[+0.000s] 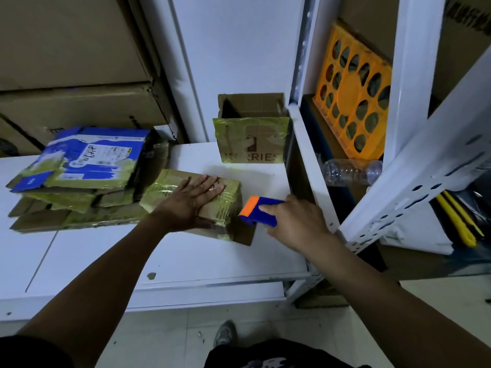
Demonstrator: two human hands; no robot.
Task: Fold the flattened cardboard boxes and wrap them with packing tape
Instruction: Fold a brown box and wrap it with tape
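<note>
Taped box (162, 192) lies flat on the white table (186, 256), mid-surface, one end flap open toward me. My left hand (196, 197) is flat on top of it, fingers straight and spread, pressing down. My right hand (295, 221) grips a blue and orange tape dispenser (256, 211), just beside the box's right end. Pile (79, 181) of flattened, taped boxes to the left, touching the box. Open upright box (251, 139) behind, against the rack (409, 181). On the rack: orange crate (353, 94) tilted, clear bottle (350, 171) on its side.
</note>
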